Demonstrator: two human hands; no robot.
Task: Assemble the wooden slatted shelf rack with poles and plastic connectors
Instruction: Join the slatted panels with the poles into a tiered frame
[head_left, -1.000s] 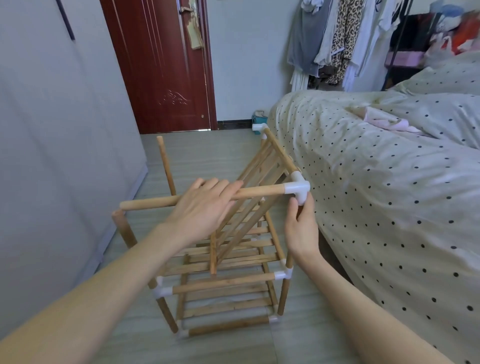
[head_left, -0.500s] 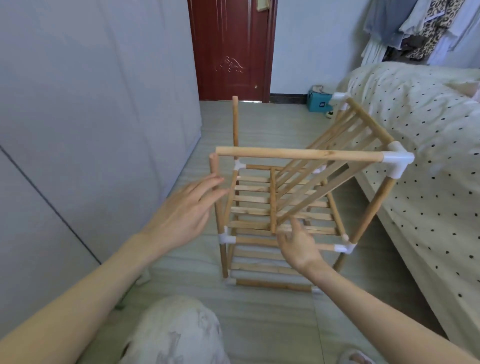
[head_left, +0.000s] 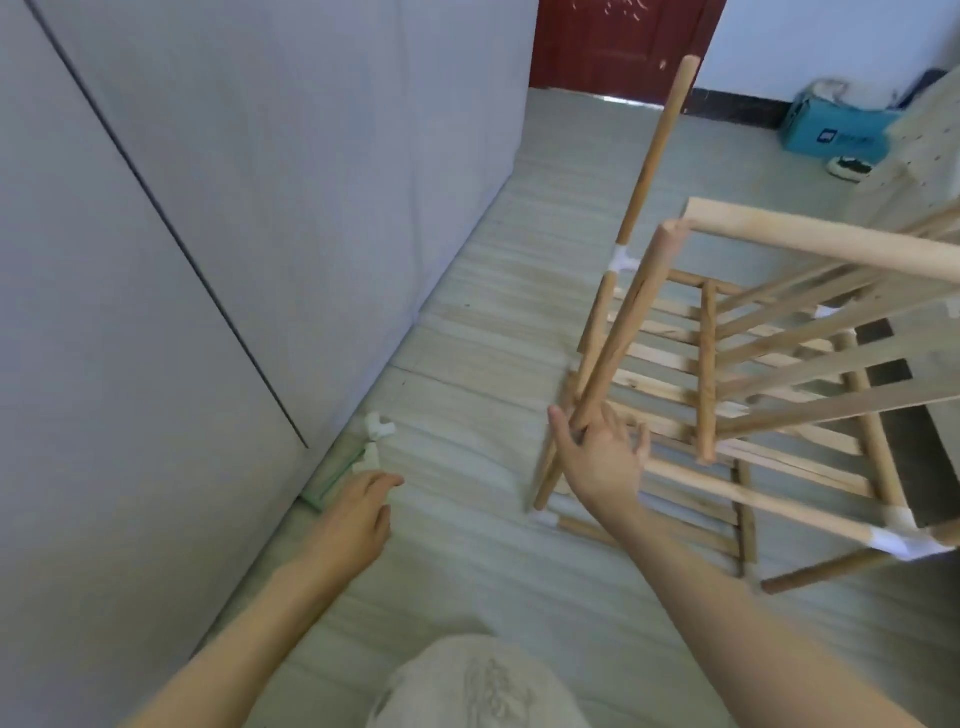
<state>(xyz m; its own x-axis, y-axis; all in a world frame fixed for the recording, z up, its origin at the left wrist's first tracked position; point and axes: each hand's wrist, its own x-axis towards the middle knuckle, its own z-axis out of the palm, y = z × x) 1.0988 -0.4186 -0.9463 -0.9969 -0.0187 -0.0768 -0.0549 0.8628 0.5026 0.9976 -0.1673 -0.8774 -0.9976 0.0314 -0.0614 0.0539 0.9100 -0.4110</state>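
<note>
The partly built wooden rack (head_left: 737, 364) stands on the floor at the right, with slatted shelves, upright poles and white plastic connectors. My right hand (head_left: 597, 452) is against the near left upright pole (head_left: 618, 332), fingers spread around it. My left hand (head_left: 358, 514) reaches low toward the wall, fingers loosely curled and holding nothing. Just beyond its fingertips lie two loose white plastic connectors (head_left: 376, 439) and a green-edged plastic bag (head_left: 332, 475). A white corner connector (head_left: 904, 540) joins the poles at the rack's near right.
A grey wardrobe wall (head_left: 208, 234) runs along the left. A dark red door (head_left: 618, 47) is at the back, with a blue box (head_left: 836, 130) and a shoe (head_left: 852, 167) beside it. My knee in pale fabric (head_left: 478, 686) shows at the bottom.
The view has swung down and left. My left hand has dropped from the rack toward the connectors by the wall. My right hand has moved to the near left upright pole.
</note>
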